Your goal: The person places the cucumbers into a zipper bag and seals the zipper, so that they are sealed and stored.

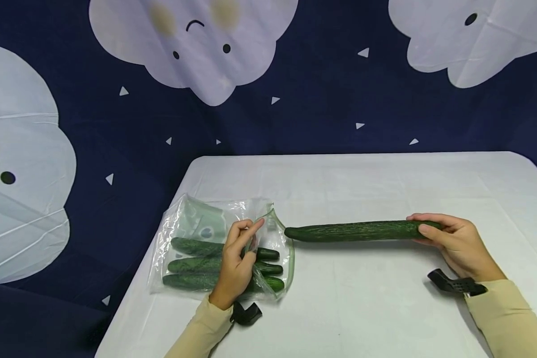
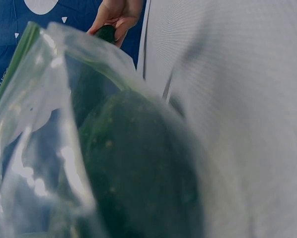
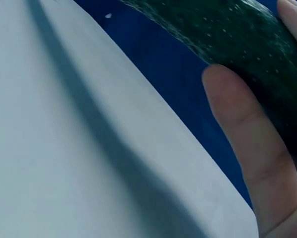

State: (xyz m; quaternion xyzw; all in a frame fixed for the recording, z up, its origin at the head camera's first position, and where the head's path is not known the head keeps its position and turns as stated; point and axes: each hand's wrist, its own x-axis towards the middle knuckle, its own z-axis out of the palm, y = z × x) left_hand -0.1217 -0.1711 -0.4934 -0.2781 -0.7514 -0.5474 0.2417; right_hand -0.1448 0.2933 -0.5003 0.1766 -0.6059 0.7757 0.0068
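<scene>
A clear zip bag [image 1: 291, 258] with a green-edged mouth lies on the left of the table, its opening facing right. Inside are three cucumbers [image 1: 192, 265], side by side. My left hand [image 1: 234, 268] pinches the film of the bag near its mouth. My right hand [image 1: 463, 246] grips another long cucumber [image 1: 349, 231] by its right end, thumb and fingers on opposite sides. That cucumber is held level above the table, its far tip at the bag's mouth. In the left wrist view, the bag's film [image 2: 64, 148] fills much of the frame and hides my left fingers.
A white-covered table [image 1: 362, 303] extends under both hands, with rounded back corners. Behind it hangs a dark blue cloth [image 1: 313, 114] printed with pale clouds and small triangles. Black camera mounts [image 1: 456, 284] sit on both wrists, close to the tabletop.
</scene>
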